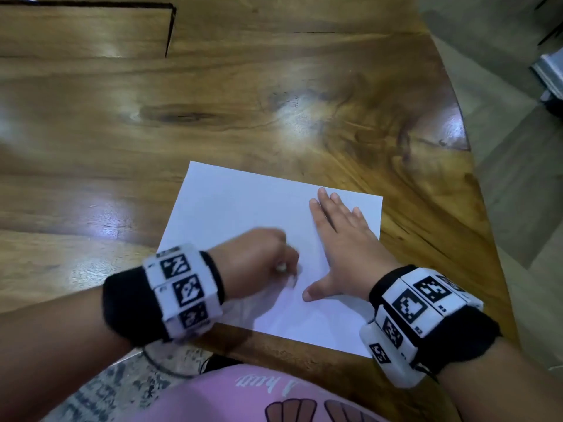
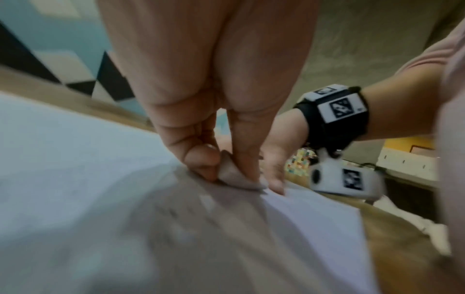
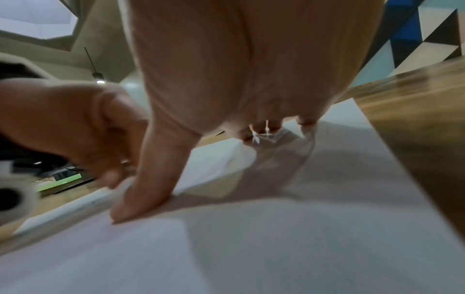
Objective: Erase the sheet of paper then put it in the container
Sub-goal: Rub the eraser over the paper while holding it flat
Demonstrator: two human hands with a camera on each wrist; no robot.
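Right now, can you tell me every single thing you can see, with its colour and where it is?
Table: one, brown wood, under everything.
Sheet of paper: one, white, flat on the table near the person.
Eraser: one, pale, pinched in the left hand, touching the paper.
Shirt: one, pink, bottom edge of the head view.
Wristbands: two, black with white marker blocks, one on each wrist.
Left hand: holds the eraser.
Right hand: flat on the paper, fingers straight.

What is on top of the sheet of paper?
The right hand lies flat on the paper; the left hand presses an eraser onto it. Marks beneath them are hidden.
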